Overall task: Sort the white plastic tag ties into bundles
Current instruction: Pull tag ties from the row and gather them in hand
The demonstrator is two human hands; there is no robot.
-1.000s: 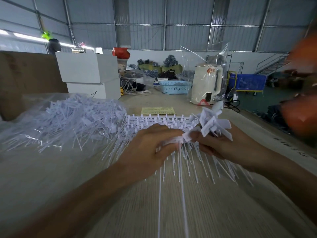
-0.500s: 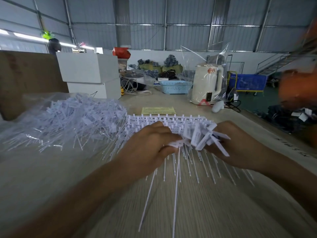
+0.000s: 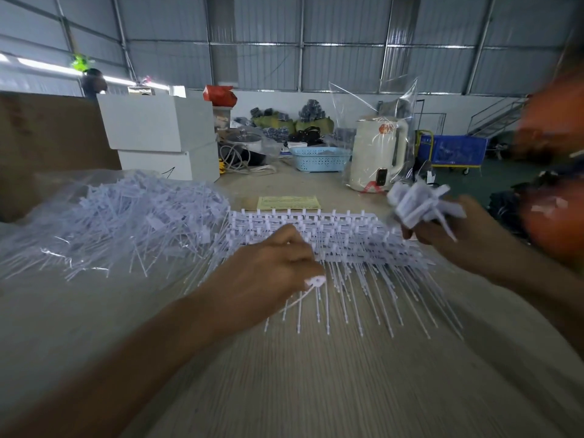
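Observation:
A flat stack of white tag ties (image 3: 341,238) lies across the middle of the wooden table (image 3: 316,390), thin tails fanned toward me. My left hand (image 3: 268,273) rests at the stack's left end and pinches a single tag tie (image 3: 313,284) by its head, its tail trailing down-left. My right hand (image 3: 455,229) is raised beyond the stack's right end and grips a bundle of tag ties (image 3: 417,202), heads sticking up. A big loose heap of tag ties (image 3: 126,219) lies on clear plastic at the left.
White boxes (image 3: 158,134) and a brown cardboard wall (image 3: 47,143) stand behind the heap. A yellow paper slip (image 3: 287,203), a blue basket (image 3: 319,159) and a bagged white kettle (image 3: 376,153) sit further back. A blurred orange shape (image 3: 556,184) fills the right edge.
My right hand has lifted the bundle up and to the right, away from my left hand. My left hand stayed by the stack and now pinches one tie.

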